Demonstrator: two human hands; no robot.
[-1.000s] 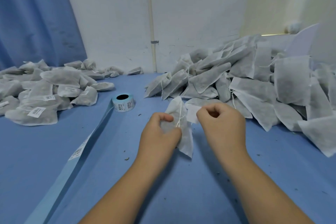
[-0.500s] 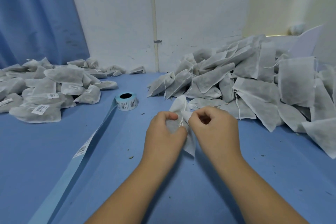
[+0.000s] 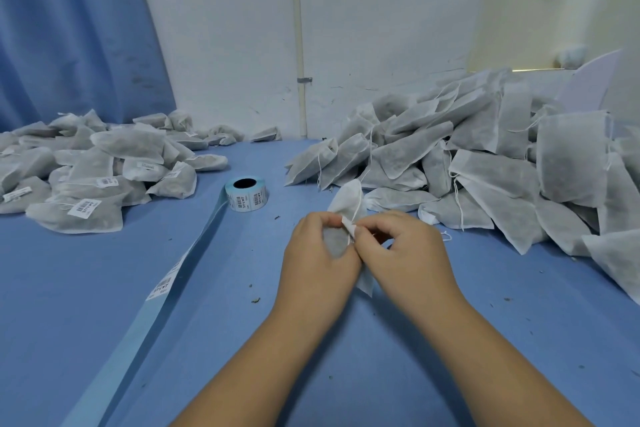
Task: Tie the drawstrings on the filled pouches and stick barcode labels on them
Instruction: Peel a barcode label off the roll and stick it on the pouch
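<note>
A: Which step is in hand?

B: Labelling, I'd judge. The pouch point(image 3: 348, 199) is held up just above the table point(image 3: 104, 288), in the middle of the view. The left hand point(image 3: 318, 253) is curled round its body. The right hand point(image 3: 408, 253) pinches a small white barcode label point(image 3: 349, 227) against the pouch's neck, and the two hands are touching.

A: Is the drawstring tied?

B: A drawstring point(image 3: 358, 206) runs down the neck, but the fingers hide any knot, so I can't tell.

A: What does the next move call for?

B: Probably pressing the label flat with the thumb while the left hand backs the fabric. The cloth is soft and will give way otherwise. Then the pouch goes over to the labelled heap point(image 3: 90, 180) at 9 to 10 o'clock.

A: Is there room for that?

B: Yes. Bare table lies at 6 to 8 o'clock and toward 9. Crossing it is the backing strip point(image 3: 166, 291), which trails from the label roll point(image 3: 246, 193) at 11 o'clock down to 7. A low sweep could drag it.

A: And on the other side?

B: The unlabelled heap point(image 3: 485, 156) crowds 1 to 4 o'clock, close beside the right hand. The wall point(image 3: 381, 28) closes off 12. The table's near edge is out of view
</note>
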